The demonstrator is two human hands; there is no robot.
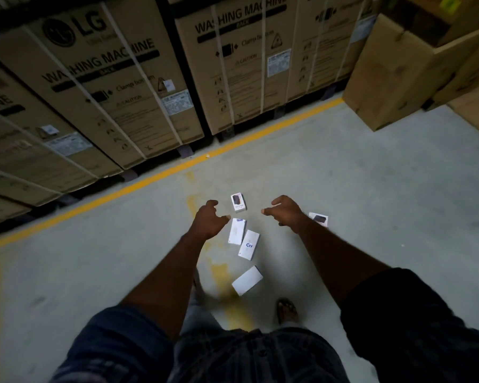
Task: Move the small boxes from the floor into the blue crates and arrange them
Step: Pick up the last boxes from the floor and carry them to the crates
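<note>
Five small, mostly white rectangular card boxes (249,245) were found scattered flat on the smooth grey concrete floor (371,189), one partly hidden by the right wrist (302,228). The left hand (209,221) and right hand (285,212) were held above them, fingers loosely curled, nothing gripped. Strapped corrugated cartons (103,87) were ranged behind a painted yellow line (150,179).

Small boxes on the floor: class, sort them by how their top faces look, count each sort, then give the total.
Boxes with a dark product picture: 2 (one partly hidden behind the right hand)
White boxes with blue lettering: 2
Plain white box: 1
Total: 5
</note>
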